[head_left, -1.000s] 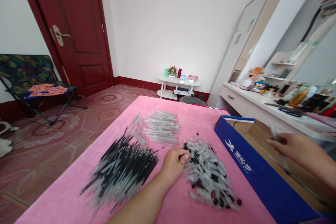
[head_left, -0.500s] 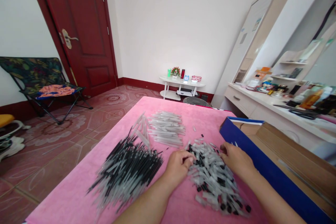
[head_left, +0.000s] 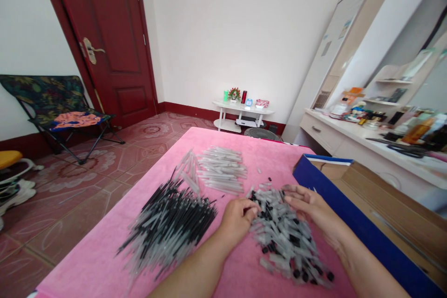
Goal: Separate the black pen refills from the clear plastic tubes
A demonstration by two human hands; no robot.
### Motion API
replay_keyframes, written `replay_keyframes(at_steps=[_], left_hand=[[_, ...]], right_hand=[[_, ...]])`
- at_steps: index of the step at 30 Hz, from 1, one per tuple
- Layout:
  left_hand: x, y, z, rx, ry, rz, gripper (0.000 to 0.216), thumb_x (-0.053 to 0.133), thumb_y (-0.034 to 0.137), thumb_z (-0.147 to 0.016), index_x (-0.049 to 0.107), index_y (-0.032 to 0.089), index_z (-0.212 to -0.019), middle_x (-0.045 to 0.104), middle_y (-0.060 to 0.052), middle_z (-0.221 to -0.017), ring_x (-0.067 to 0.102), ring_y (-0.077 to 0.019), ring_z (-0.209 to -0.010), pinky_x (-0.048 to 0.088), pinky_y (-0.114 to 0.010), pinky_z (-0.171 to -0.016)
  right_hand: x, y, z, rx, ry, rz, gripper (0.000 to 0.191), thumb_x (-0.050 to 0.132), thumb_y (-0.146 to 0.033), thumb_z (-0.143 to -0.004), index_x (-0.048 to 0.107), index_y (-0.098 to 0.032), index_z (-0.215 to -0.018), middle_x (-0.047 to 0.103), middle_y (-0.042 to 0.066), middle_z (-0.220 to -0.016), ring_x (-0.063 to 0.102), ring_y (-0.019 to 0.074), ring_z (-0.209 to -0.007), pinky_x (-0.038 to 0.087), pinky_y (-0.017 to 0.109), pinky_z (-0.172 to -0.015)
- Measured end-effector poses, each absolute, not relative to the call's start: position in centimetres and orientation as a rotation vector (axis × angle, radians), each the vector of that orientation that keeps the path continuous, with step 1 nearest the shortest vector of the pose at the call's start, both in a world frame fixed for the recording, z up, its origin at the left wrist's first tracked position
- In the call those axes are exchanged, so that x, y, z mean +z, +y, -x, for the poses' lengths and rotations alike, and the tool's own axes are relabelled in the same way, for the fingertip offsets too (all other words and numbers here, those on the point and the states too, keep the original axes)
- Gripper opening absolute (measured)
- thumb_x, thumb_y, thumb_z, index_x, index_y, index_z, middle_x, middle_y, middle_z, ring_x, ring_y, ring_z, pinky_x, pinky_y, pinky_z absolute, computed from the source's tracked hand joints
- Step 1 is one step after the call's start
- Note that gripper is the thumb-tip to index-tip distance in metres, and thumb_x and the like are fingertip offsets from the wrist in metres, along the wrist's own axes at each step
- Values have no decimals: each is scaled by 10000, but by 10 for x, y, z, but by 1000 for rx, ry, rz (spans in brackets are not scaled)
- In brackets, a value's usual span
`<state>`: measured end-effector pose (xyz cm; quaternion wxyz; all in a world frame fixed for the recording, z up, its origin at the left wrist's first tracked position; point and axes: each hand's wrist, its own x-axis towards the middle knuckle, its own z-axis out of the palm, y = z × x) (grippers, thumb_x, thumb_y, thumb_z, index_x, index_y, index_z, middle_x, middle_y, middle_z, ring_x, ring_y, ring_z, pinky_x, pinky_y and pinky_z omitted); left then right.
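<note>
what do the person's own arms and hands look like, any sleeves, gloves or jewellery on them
The left hand and right hand are both ungloved, with no ring that can be made out. The left forearm and right forearm are bare as far as they show: no sleeve, watch or bracelet in view, and no clear markings.
</note>
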<state>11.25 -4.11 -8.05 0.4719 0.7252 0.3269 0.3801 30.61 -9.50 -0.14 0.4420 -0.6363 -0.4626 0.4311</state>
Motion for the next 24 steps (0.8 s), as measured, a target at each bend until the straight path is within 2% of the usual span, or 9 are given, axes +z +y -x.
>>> replay_keyframes(at_steps=[7, 10, 13, 18, 24], left_hand=[[-81, -42, -111, 930, 790, -1785, 243, 457, 193, -744, 683, 154, -824, 646, -39, -727, 566, -148, -656, 416, -236, -600], [-80, -42, -111, 931, 779, -1783, 242, 459, 189, -743, 683, 146, -825, 651, -45, -727, 570, -150, -662, 419, -237, -610], [-79, -41, -111, 929, 777, -1788, 239, 464, 192, -743, 683, 144, -826, 657, -48, -739, 575, -155, -676, 423, -242, -627], [-81, -41, -111, 917, 786, -1803, 244, 460, 208, -748, 680, 149, -835, 661, -42, -736, 575, -157, -664, 426, -246, -623], [-80, -41, -110, 918, 782, -1797, 243, 461, 209, -747, 677, 145, -839, 659, -44, -740, 577, -157, -675, 427, -243, -625]], right_hand=[[23, -128, -284, 1118, -1126, 1514, 435, 653, -404, -656, 543, -201, -1026, 599, 41, -833, 540, 129, -633, 353, 188, -450], [27, -142, -287, 1124, -1160, 1543, 437, 639, -407, -669, 536, -204, -1042, 600, 47, -856, 563, 161, -722, 426, 229, -554], [29, -156, -291, 1110, -1213, 1581, 423, 643, -417, -660, 561, -187, -1007, 608, 68, -900, 566, 192, -834, 444, 256, -666], [28, -171, -294, 1098, -1149, 1623, 460, 644, -450, -648, 558, -192, -1018, 616, 71, -935, 572, 171, -744, 410, 213, -535], [25, -172, -292, 1171, -1047, 1518, 411, 660, -392, -661, 553, -206, -1011, 560, -7, -710, 463, 83, -545, 308, 177, -440]])
